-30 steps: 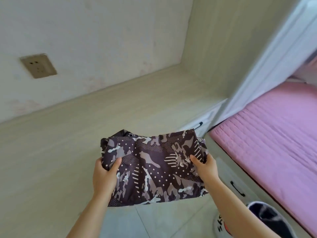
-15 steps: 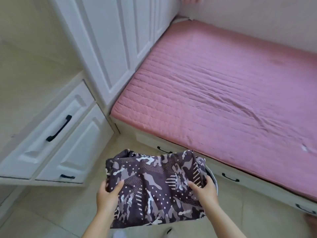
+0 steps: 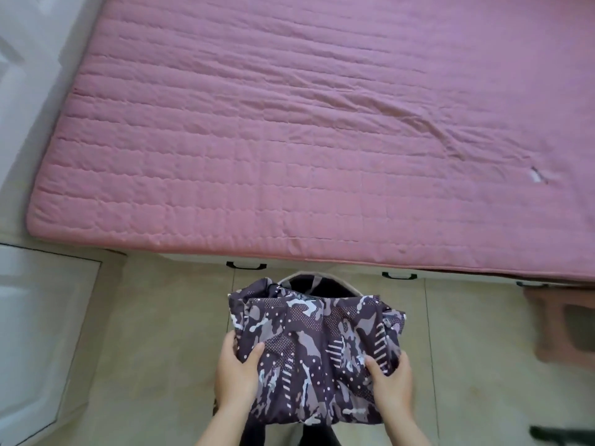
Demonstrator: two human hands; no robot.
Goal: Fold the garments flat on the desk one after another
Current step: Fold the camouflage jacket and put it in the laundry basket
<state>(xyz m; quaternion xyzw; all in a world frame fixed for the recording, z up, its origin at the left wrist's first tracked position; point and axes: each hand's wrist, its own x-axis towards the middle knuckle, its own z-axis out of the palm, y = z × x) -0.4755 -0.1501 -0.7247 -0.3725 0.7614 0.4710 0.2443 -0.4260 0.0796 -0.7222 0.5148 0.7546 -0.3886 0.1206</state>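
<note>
A folded dark camouflage garment (image 3: 317,352) with white dots and stripes hangs in the air in front of me, low in the view. My left hand (image 3: 236,375) grips its left edge, thumb on top. My right hand (image 3: 391,378) grips its right edge the same way. The garment is held over a round basket (image 3: 309,280), of which only the far rim shows behind the cloth. The desk is out of view.
A bed with a pink quilted cover (image 3: 322,123) fills the upper view, with black-handled drawers (image 3: 246,266) beneath it. White cabinet doors (image 3: 35,317) stand at the left. A pink stool (image 3: 566,326) sits on the tiled floor at right.
My view has swung from the desk past the white drawers to the bed. Both hands have carried the folded garment along, and it is now above the basket.
</note>
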